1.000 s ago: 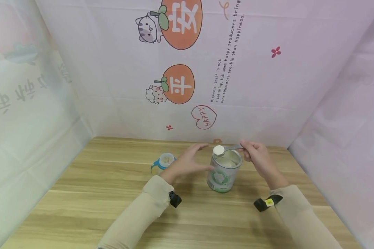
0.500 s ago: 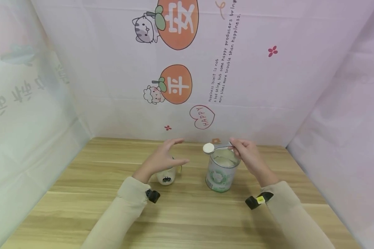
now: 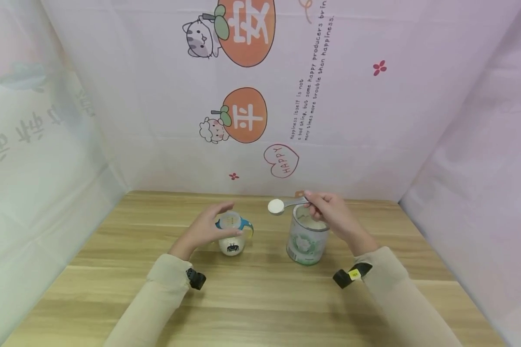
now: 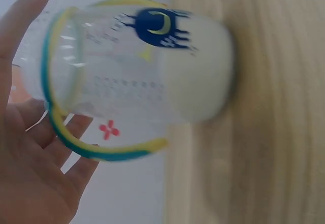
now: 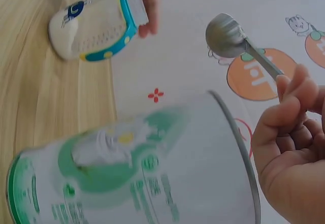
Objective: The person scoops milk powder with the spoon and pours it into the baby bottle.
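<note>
My right hand (image 3: 336, 218) pinches the handle of a metal measuring spoon (image 3: 276, 207), its bowl heaped with white powder. The spoon is held level, left of and above the rim of an open milk powder can (image 3: 307, 245). In the right wrist view the spoon's underside (image 5: 226, 36) shows. To the left, a clear baby bottle (image 3: 232, 247) with blue and yellow handles stands upright, white contents in its lower part. My left hand (image 3: 201, 229) is spread around the bottle's neck, thumb in front, fingers behind; whether it touches is unclear.
Both things stand on a wood-grain table (image 3: 260, 303). A printed white cloth (image 3: 343, 120) hangs behind it, with further cloth walls at the left and right.
My left hand has moved left, away from the can, to the bottle's neck. My right hand has carried the filled spoon left, from over the can's opening to beyond its rim.
</note>
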The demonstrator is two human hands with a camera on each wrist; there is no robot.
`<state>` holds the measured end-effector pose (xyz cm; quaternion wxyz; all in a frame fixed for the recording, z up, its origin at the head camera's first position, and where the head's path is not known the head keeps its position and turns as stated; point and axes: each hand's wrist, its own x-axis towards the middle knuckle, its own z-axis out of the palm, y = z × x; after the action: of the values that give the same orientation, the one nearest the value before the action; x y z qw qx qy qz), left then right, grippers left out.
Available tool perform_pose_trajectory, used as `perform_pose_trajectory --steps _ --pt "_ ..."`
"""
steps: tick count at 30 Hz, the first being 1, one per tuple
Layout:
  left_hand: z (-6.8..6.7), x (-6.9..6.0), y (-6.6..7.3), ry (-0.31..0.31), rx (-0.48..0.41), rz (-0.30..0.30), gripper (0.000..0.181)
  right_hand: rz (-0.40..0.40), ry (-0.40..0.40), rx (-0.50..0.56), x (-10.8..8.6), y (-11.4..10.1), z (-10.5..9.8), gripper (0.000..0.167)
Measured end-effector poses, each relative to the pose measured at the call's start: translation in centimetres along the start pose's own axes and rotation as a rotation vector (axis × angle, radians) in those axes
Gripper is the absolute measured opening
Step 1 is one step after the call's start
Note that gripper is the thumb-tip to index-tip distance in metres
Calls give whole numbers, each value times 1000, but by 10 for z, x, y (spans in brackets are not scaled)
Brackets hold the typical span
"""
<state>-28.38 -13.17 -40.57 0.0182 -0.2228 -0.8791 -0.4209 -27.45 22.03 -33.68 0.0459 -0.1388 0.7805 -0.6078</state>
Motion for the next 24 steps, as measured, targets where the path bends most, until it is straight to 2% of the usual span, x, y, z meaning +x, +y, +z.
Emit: perform_pose_trajectory --steps 6,12,18,24 --pt "5 -1 -10 -15 -114 -16 85 8 -42 37 4 -7 15 52" --pt "9 -5 -15 -30 -214 -66 72 13 -59 73 7 -13 33 41" --pt "14 -7 -23 -7 -249 -110 68 8 -51 94 11 -16 52 38" --pt "16 -6 -26 -8 -272 -114 67 -49 -69 107 14 -15 70 38"
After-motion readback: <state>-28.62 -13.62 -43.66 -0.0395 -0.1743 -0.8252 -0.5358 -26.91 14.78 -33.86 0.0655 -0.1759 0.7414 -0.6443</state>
